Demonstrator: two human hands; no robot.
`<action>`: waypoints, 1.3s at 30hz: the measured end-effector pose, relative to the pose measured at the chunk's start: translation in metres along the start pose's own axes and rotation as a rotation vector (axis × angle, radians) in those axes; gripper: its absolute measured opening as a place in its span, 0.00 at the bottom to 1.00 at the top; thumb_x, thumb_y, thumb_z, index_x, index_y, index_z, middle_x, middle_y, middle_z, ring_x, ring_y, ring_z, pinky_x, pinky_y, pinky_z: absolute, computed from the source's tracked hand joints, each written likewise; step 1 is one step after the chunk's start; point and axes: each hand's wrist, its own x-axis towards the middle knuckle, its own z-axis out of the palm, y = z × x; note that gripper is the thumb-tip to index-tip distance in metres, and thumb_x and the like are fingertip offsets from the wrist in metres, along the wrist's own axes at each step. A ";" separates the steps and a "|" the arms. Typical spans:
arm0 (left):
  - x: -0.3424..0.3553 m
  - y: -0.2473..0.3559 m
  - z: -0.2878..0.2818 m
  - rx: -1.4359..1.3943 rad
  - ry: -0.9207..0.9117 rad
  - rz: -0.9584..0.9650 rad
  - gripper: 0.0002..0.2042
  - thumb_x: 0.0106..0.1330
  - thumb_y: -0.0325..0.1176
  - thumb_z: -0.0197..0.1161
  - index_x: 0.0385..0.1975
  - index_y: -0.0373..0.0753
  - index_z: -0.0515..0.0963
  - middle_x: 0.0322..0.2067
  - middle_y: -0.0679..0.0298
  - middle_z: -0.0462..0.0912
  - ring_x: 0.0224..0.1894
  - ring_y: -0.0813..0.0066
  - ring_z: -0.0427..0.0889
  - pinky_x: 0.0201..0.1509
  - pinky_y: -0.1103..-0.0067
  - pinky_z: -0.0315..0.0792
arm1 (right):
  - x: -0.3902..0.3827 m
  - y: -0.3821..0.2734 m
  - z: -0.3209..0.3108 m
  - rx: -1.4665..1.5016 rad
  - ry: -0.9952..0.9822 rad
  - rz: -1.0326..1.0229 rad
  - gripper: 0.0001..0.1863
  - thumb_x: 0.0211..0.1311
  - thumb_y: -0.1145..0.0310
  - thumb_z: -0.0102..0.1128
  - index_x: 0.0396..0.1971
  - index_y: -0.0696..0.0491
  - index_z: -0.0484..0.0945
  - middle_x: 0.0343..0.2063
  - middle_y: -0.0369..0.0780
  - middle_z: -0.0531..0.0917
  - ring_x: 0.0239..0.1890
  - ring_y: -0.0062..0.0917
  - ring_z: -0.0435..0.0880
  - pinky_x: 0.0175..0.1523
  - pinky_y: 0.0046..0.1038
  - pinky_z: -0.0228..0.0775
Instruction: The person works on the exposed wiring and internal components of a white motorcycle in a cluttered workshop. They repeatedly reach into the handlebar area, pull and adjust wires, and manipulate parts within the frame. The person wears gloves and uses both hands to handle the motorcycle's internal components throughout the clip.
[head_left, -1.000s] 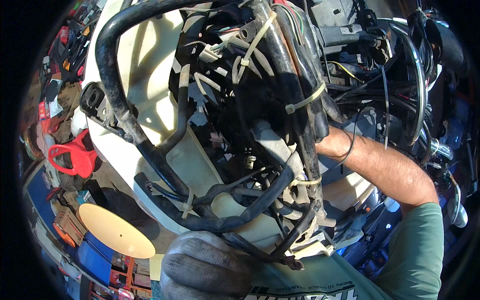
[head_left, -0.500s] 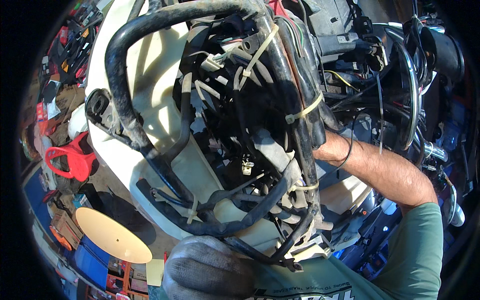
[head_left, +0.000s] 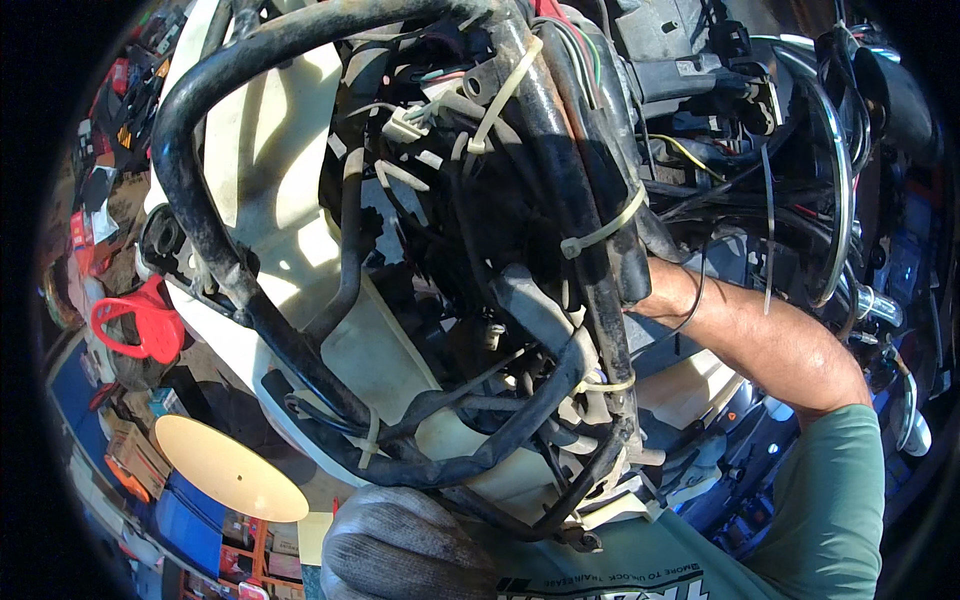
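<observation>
A black tubular vehicle frame [head_left: 190, 190] fills the centre, with cream body panels [head_left: 270, 170], wire bundles, a white connector [head_left: 405, 122] and pale cable ties [head_left: 605, 228]. At the bottom, my left hand [head_left: 400, 550], in a grey knit glove, has its fingers curled just below the lower tubes; what they hold, if anything, is hidden. My right forearm [head_left: 760, 345], bare below a green sleeve, reaches from the lower right behind the upright tube [head_left: 590, 290]; the hand itself is hidden among the parts.
At left are a red plastic part [head_left: 140, 320], a pale yellow round top [head_left: 228, 468], boxes [head_left: 133, 458] and scattered items. Chrome curved tubing [head_left: 835, 230], hanging black cables and a black cylindrical part [head_left: 890, 100] are at the right.
The frame and panels shifted slightly right, then swung leftward at the top. Both my hands stay in about the same places, my right forearm very slightly lower.
</observation>
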 end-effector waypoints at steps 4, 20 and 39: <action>-0.002 0.003 0.000 0.006 0.003 -0.009 0.09 0.69 0.38 0.58 0.32 0.40 0.76 0.36 0.60 0.76 0.42 0.64 0.76 0.48 0.64 0.70 | -0.003 -0.002 0.000 -0.008 -0.008 0.003 0.16 0.68 0.56 0.55 0.42 0.52 0.83 0.32 0.41 0.86 0.37 0.35 0.85 0.53 0.36 0.74; -0.004 0.005 0.002 0.034 0.004 -0.038 0.10 0.69 0.39 0.57 0.32 0.40 0.77 0.37 0.59 0.76 0.45 0.62 0.76 0.51 0.62 0.70 | -0.005 -0.001 0.001 -0.021 -0.012 0.002 0.16 0.67 0.56 0.56 0.42 0.53 0.83 0.33 0.41 0.86 0.38 0.36 0.85 0.55 0.35 0.74; -0.008 0.008 0.002 0.036 -0.007 -0.054 0.11 0.69 0.41 0.56 0.33 0.40 0.77 0.38 0.59 0.77 0.48 0.59 0.77 0.54 0.59 0.70 | -0.006 -0.003 0.005 -0.055 -0.034 0.025 0.16 0.66 0.56 0.57 0.41 0.53 0.82 0.33 0.42 0.86 0.38 0.36 0.85 0.57 0.35 0.73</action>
